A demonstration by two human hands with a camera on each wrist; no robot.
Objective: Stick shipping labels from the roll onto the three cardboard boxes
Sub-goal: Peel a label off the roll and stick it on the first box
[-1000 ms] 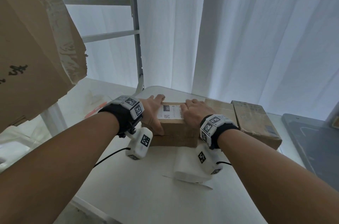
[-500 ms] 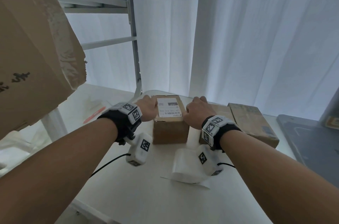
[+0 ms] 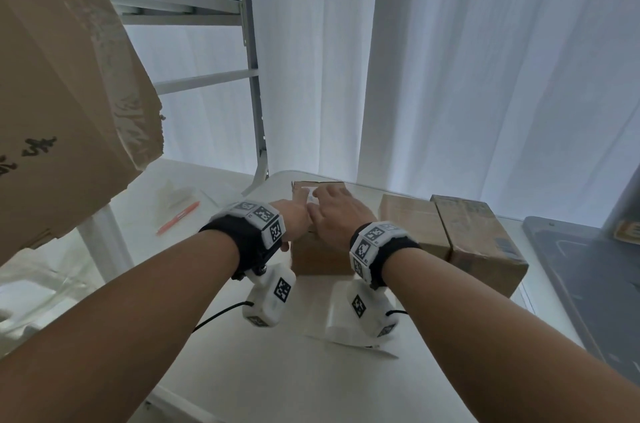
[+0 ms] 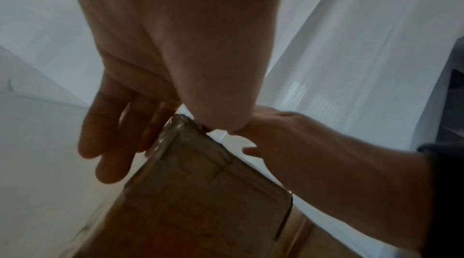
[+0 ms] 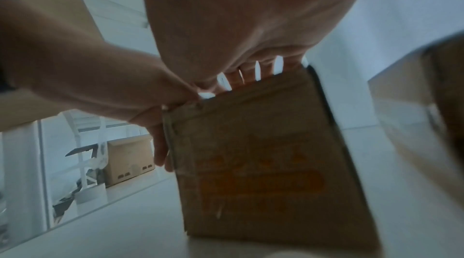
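Note:
A small cardboard box (image 3: 318,258) stands on the white table (image 3: 277,370). My right hand (image 3: 337,211) lies flat on its top with fingers spread, covering the white shipping label (image 3: 309,196), of which only a sliver shows. My left hand (image 3: 294,218) rests at the box's top left edge, thumb on top and straight fingers (image 4: 105,143) down its left side. From the right wrist, the box's printed front (image 5: 263,153) fills the view under my spread fingers (image 5: 251,71). Two more boxes (image 3: 412,225) (image 3: 485,246) sit just right. The label roll (image 3: 341,318) lies near me, partly hidden by the wrist camera.
A large worn carton (image 3: 59,93) juts in at upper left on a metal shelf frame (image 3: 256,111). An orange pen (image 3: 178,217) lies on the lower surface to the left. A dark grey panel (image 3: 588,284) borders the table at right. White curtains hang behind.
Both hands have moved from the box's two sides onto its top. The label, plainly visible half a second ago, is now almost fully covered by my right hand.

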